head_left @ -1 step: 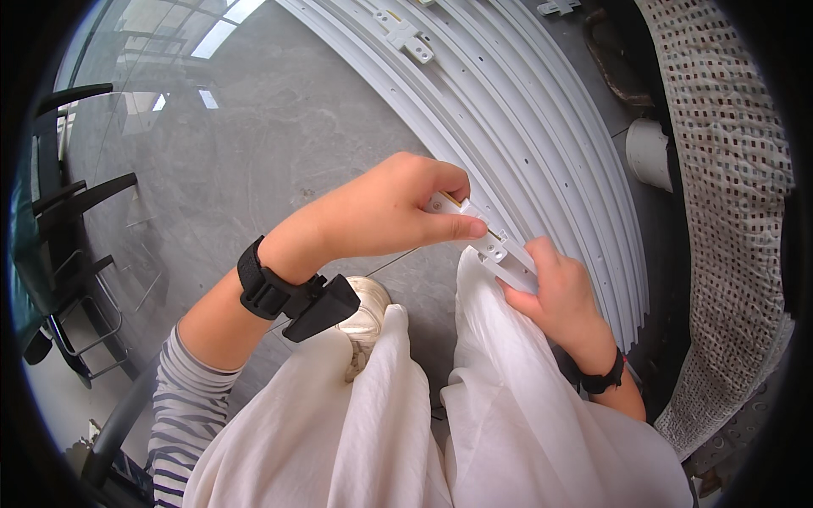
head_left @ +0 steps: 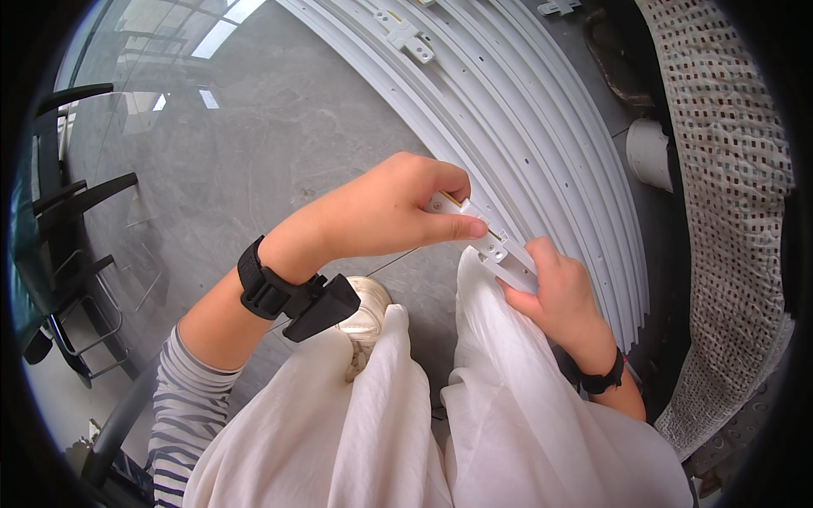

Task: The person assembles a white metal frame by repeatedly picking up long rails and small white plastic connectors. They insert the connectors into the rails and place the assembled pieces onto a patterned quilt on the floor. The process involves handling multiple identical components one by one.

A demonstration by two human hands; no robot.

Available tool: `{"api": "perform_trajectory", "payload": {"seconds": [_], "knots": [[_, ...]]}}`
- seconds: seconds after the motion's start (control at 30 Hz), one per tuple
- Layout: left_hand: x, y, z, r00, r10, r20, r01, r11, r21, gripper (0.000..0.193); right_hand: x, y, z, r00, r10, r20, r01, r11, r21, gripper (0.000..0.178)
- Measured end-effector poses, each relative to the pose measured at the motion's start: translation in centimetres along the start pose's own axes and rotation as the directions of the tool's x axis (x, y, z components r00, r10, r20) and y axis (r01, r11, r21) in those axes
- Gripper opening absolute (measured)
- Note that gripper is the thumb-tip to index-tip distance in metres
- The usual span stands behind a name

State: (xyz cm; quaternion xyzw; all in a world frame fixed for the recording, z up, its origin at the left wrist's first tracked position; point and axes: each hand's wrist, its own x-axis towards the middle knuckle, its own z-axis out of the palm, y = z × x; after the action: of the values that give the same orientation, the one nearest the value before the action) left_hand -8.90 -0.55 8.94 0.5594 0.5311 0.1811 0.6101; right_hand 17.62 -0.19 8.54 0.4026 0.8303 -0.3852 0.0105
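Observation:
Above my knee, my left hand (head_left: 415, 207) pinches a small white plastic connector (head_left: 491, 247) between thumb and fingers. A thin brass-coloured strip and small screws show on it. My right hand (head_left: 555, 296) grips a white channel-shaped piece (head_left: 518, 273), where the connector's lower end meets it. Whether the connector sits inside the channel or only against it, I cannot tell. My right fingers hide part of the channel. Beyond both hands lies a bundle of long white rails (head_left: 508, 127), and a similar white connector (head_left: 408, 38) rests on them.
A patterned cloth (head_left: 728, 212) hangs along the right side, with a white cylinder (head_left: 649, 154) beside it. Black chair parts (head_left: 85, 195) stand at the left. Grey tiled floor (head_left: 254, 144) spreads below, and my pale shoe (head_left: 366, 311) rests on it.

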Motion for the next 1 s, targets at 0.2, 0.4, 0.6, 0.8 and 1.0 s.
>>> {"api": "perform_trajectory", "payload": {"seconds": [0.2,0.4,0.6,0.8,1.0], "knots": [[-0.1,0.0,-0.1,1.000,-0.020,0.016,0.020,1.000,0.019,0.038,0.1,-0.2,-0.1,1.000,-0.001,0.015,0.001,1.000,0.015,0.039],[-0.1,-0.7,0.5,0.995,0.079,0.054,-0.080,0.997,0.018,0.038,-0.1,-0.6,0.5,1.000,-0.003,0.029,0.003,1.000,0.015,0.040],[-0.2,0.2,1.5,0.997,0.016,0.074,-0.020,0.998,0.058,0.037,-0.2,-0.3,1.0,0.998,0.036,0.048,-0.035,0.999,-0.007,0.041],[0.2,-0.6,2.2,0.985,-0.165,-0.041,0.152,0.962,-0.226,0.034,0.5,0.4,1.6,0.999,0.040,-0.029,-0.040,0.999,-0.029,0.041],[-0.4,-4.3,4.5,0.958,-0.211,-0.195,0.070,0.830,-0.553,0.045,3.4,0.2,0.8,0.979,0.031,-0.200,-0.003,0.990,0.141,0.045]]}}
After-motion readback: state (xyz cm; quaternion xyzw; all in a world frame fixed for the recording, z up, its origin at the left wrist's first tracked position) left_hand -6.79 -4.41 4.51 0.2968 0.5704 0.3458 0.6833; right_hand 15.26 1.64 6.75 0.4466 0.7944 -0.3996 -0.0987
